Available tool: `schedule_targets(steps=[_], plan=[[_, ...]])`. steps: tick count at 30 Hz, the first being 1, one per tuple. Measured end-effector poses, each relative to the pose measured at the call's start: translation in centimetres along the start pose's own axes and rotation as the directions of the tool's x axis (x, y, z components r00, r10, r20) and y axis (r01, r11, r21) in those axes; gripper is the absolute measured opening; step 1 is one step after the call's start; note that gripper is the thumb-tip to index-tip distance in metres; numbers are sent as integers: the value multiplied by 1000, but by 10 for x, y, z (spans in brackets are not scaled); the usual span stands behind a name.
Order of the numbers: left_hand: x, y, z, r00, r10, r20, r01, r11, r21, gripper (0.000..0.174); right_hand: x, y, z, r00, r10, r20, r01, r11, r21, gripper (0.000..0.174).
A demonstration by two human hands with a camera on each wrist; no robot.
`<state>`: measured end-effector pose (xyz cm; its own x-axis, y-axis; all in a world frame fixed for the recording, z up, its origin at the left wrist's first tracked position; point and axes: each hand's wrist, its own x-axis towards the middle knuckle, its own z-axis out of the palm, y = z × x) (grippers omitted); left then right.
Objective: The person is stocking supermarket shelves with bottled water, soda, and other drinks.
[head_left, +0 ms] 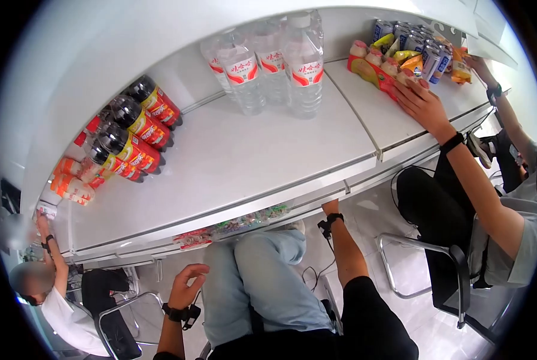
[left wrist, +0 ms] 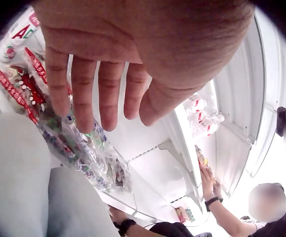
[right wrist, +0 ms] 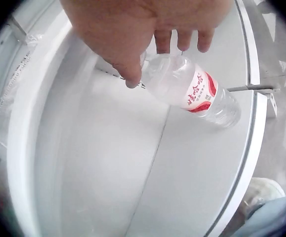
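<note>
In the right wrist view, my right hand (right wrist: 150, 27) holds a clear water bottle (right wrist: 197, 94) at its neck end, thumb on one side and fingers on the other. The bottle has a red and white label and leans over a white lower shelf (right wrist: 128, 143). The head view shows only part of this right hand (head_left: 330, 206) at the shelf edge; the bottle is hidden there. My left hand (head_left: 186, 285) hovers beside my knee, holding nothing. In the left wrist view, the left hand (left wrist: 128, 54) has loosely extended fingers above clear bags of wrapped sweets (left wrist: 78, 148).
Water bottles (head_left: 304, 66) stand on the upper shelf (head_left: 220, 162), with cola bottles (head_left: 142, 120) to the left. At right, another person's hand (head_left: 423, 108) touches a red pack of small bottles (head_left: 373, 69) beside cans (head_left: 412, 39). A chair (head_left: 424, 264) stands right; another person sits at left.
</note>
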<state>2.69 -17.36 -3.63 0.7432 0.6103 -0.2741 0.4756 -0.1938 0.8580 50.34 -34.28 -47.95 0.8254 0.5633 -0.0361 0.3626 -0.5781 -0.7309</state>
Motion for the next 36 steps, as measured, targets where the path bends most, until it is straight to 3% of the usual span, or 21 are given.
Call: schedule_targets(steps=[2, 9, 17, 25, 30, 32, 34, 36], plan=[[-2, 3, 1, 1000, -13, 14, 13, 1000, 3, 24, 13, 33, 33, 998, -53, 41, 58, 990, -130, 49], [-5, 5, -2, 999, -22, 24, 23, 1000, -15, 25, 22, 15, 20, 994, 9, 105, 22, 958, -287, 48], [-9, 18, -7, 999, -18, 26, 17, 997, 73, 24, 19, -3, 33, 1000, -22, -13, 15, 918, -396, 48], [-8, 3, -9, 998, -57, 32, 55, 998, 41, 25, 20, 0, 42, 996, -59, -63, 16, 842, -540, 47], [-9, -3, -14, 994, -96, 52, 94, 995, 45, 26, 1, -22, -11, 992, 78, 100, -36, 928, -372, 42], [-8, -2, -15, 994, -98, 55, 96, 994, 44, 26, -8, -42, -37, 994, 107, 0, -103, 957, -270, 40], [-6, 2, -12, 993, -97, 61, 94, 994, 51, 26, -5, -29, -35, 997, 38, -73, -50, 986, -160, 42], [-5, 2, -9, 994, -85, 64, 81, 995, 54, 26, -4, -29, -45, 992, 127, 13, -123, 980, -154, 45]])
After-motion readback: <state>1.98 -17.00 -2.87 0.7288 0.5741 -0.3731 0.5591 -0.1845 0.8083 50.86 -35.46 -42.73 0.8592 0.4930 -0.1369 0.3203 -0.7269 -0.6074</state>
